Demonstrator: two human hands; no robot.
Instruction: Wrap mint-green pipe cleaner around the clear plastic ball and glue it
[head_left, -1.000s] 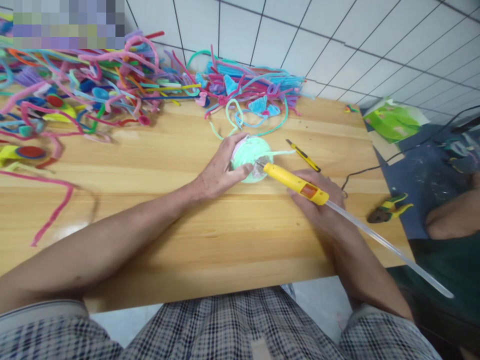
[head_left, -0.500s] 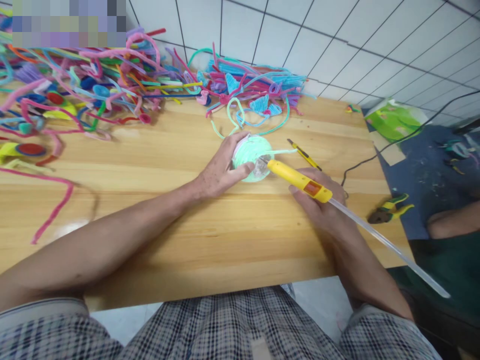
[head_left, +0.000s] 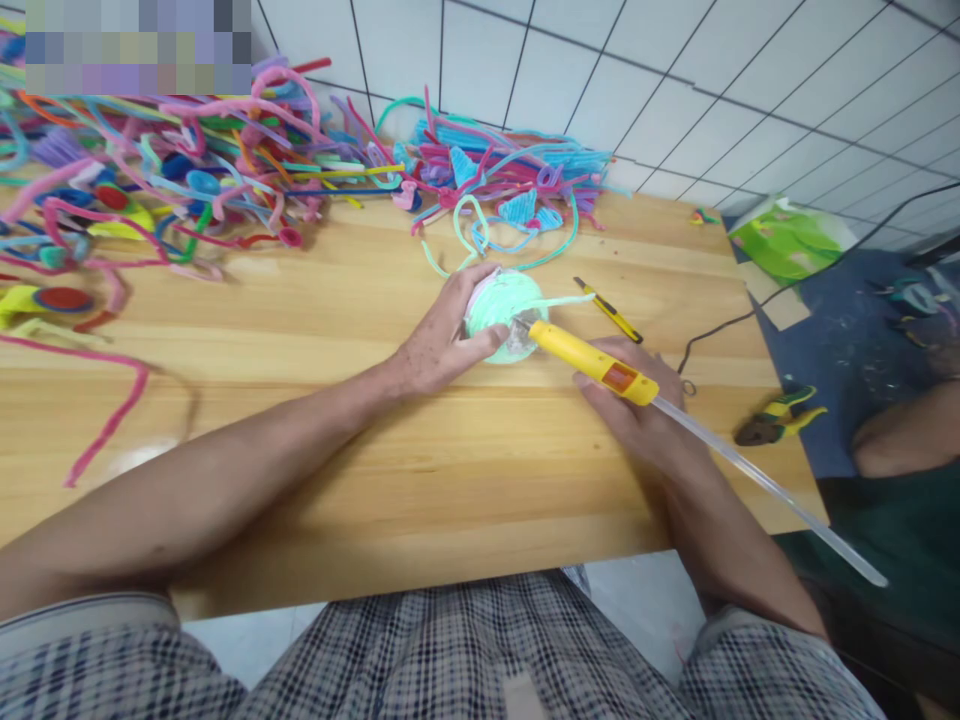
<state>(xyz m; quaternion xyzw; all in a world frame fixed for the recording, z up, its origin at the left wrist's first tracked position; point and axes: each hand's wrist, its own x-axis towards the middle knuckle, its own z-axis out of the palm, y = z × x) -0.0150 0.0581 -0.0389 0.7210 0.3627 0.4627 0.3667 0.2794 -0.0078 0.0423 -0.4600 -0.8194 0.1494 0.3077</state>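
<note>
My left hand [head_left: 446, 340] is closed round the side of a ball wound with mint-green pipe cleaner [head_left: 504, 300], its thumb lying across the near face. A greyish, shiny patch shows on the ball beside the thumb. In my right hand [head_left: 626, 400] is a yellow hot glue gun [head_left: 589, 358], its nozzle pointing at that patch; whether the tip touches cannot be made out. From the gun's rear a long clear glue stick [head_left: 765, 485] sticks out. One loose green strand [head_left: 562, 300] reaches right from the ball.
Many coloured pipe cleaners [head_left: 225, 170] are heaped along the back left. A yellow utility knife [head_left: 609, 310] lies beyond the glue gun. Yellow-handled pliers [head_left: 776, 418] rest near the right edge, below a black cord [head_left: 720, 325]. Another person's arm [head_left: 907, 430] is at far right.
The glue gun has shifted slightly left with my right hand, its nozzle further over the grey patch. My left hand and the ball stay in place.
</note>
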